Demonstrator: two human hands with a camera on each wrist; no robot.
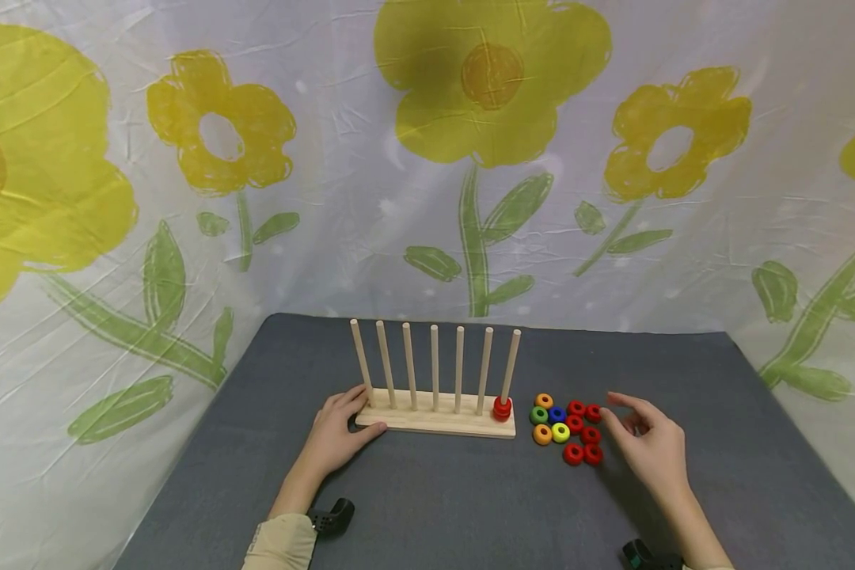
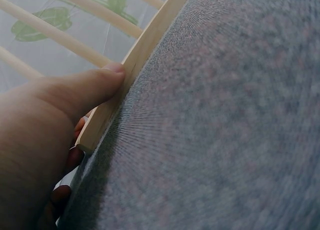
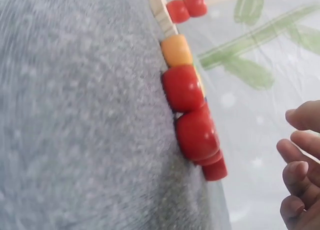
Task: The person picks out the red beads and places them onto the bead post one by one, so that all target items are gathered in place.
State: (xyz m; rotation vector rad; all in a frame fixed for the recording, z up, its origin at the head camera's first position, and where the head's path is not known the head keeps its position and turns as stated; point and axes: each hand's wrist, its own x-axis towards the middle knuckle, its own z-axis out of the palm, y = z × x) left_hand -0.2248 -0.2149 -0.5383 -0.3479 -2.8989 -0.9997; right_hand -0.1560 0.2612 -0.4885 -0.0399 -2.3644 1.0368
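A wooden peg rack (image 1: 435,423) with several upright pegs stands on the table, two red rings (image 1: 502,409) stacked on its rightmost peg. My left hand (image 1: 337,431) grips the rack's left end, thumb along the front edge and fingers round the far side; in the left wrist view the thumb (image 2: 102,84) presses the base's edge. To the right of the rack lie loose rings: several red (image 1: 574,454), two orange (image 1: 542,434), one green (image 1: 538,415), one blue (image 1: 557,416) and one yellow (image 1: 560,432). My right hand (image 1: 651,447), its fingers loosely bent and holding nothing, hovers just right of the red ones.
The dark grey tabletop (image 1: 456,507) reaches back to a pale curtain (image 1: 342,237) printed with yellow flowers. Black bands (image 1: 333,517) are on both wrists.
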